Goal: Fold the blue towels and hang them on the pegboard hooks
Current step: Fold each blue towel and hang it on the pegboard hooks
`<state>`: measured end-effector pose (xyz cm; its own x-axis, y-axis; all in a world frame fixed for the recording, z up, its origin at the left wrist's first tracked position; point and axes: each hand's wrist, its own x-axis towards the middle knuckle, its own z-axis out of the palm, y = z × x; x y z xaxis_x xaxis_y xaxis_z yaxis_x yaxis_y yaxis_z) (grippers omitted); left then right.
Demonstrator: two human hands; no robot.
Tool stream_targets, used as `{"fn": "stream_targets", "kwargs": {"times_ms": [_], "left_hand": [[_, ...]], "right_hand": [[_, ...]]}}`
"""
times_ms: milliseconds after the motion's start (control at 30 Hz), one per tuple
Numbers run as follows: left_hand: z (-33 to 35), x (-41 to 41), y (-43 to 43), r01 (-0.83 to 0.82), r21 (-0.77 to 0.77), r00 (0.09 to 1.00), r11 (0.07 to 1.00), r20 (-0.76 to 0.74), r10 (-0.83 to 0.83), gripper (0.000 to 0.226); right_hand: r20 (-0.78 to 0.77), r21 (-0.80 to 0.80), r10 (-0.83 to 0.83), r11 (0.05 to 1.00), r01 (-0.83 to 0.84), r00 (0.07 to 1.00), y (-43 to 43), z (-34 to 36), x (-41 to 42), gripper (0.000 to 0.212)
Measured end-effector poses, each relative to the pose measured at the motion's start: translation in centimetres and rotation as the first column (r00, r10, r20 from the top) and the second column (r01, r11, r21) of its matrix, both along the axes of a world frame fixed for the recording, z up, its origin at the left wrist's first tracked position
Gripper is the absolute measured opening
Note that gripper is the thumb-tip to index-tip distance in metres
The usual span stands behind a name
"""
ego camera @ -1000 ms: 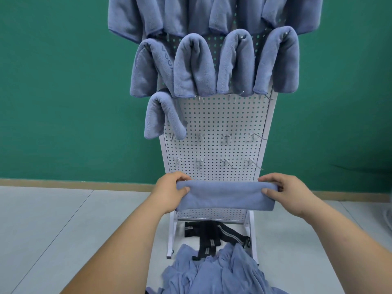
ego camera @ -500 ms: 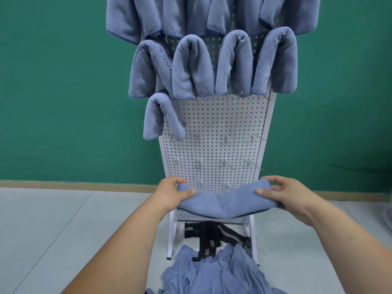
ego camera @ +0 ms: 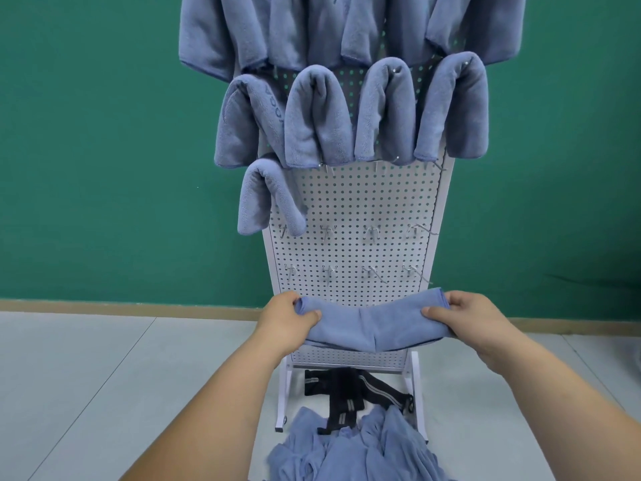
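A green wall (ego camera: 104, 133) meets a pale floor (ego camera: 86, 376) at a brown skirting (ego camera: 138, 308). Straight beyond the hands, against the wall, stands a white pegboard (ego camera: 353, 203). The left hand (ego camera: 284, 324) and right hand (ego camera: 475, 321) are held apart. Each grips one end of a folded towel (ego camera: 371, 328), thumb on the near face and fingers wrapped round the end. The towel spans between them in front of the pegboard's lower part and sags in the middle, where it creases. Just above the hands, two rows of bare hooks (ego camera: 371, 232) stick out of the board. Higher, up and left of the left hand, a lone towel (ego camera: 267, 199) hangs doubled over a hook. Above it a row of four (ego camera: 319, 116) hangs the same way, and more towels (ego camera: 347, 26) run off the top edge. Below the hands, on the floor by the pegboard's feet, lie black straps (ego camera: 350, 390) and a loose pile (ego camera: 347, 449) of blue towels.
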<state>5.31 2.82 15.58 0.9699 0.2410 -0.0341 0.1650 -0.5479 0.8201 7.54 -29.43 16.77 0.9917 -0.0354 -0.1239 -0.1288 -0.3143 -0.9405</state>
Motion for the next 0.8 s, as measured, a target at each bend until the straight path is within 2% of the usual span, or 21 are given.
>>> {"fn": "stream_targets", "kwargs": {"times_ms": [133, 200, 233, 333, 433, 533, 667, 800], "left_hand": [[1.2, -0.7, -2.8, -0.02, -0.038, 0.992, 0.999, 0.128, 0.025, 0.018], [1.2, -1.2, -4.0, 0.002, -0.061, 0.988, 0.998, 0.156, 0.007, 0.014], [1.1, -1.5, -4.6, 0.034, -0.073, 0.987, 0.997, 0.161, -0.022, 0.02], [1.0, -2.2, -6.3, 0.144, -0.219, 0.98, 0.965, 0.169, -0.108, 0.048], [1.2, -2.6, -6.8, 0.097, -0.339, 0.983, 0.936, 0.18, -0.036, 0.038], [1.3, -3.0, -6.2, -0.008, -0.412, 0.982, 0.911, 0.168, 0.084, 0.036], [2.3, -4.0, -5.9, -0.039, -0.449, 0.982, 0.892, 0.146, 0.117, 0.01], [3.4, -4.5, -5.5, 0.022, -0.418, 0.974, 0.908, 0.213, 0.075, 0.023]], "right_hand": [[0.211, -0.2, -0.027, 0.977, 0.07, 0.977, 3.2, 1.5, -1.4, 0.013], [0.299, -0.241, 0.004, 0.968, 0.072, 0.954, 5.3, 2.0, -2.5, 0.015], [0.325, -0.242, 0.031, 0.969, 0.051, 0.945, 6.3, 2.1, -3.1, 0.018], [0.317, -0.199, 0.106, 0.979, -0.044, 0.943, 8.8, 1.2, -4.2, 0.034], [0.277, -0.082, 0.079, 0.995, -0.058, 0.958, 10.0, 0.4, -4.4, 0.04], [0.214, 0.1, 0.014, 0.994, -0.036, 0.977, 10.7, 1.3, -4.6, 0.029], [0.199, 0.14, 0.029, 0.988, -0.058, 0.98, 12.1, 2.3, -5.5, 0.027], [0.228, 0.139, 0.003, 0.99, -0.036, 0.974, 13.8, 3.1, -6.1, 0.033]]}}
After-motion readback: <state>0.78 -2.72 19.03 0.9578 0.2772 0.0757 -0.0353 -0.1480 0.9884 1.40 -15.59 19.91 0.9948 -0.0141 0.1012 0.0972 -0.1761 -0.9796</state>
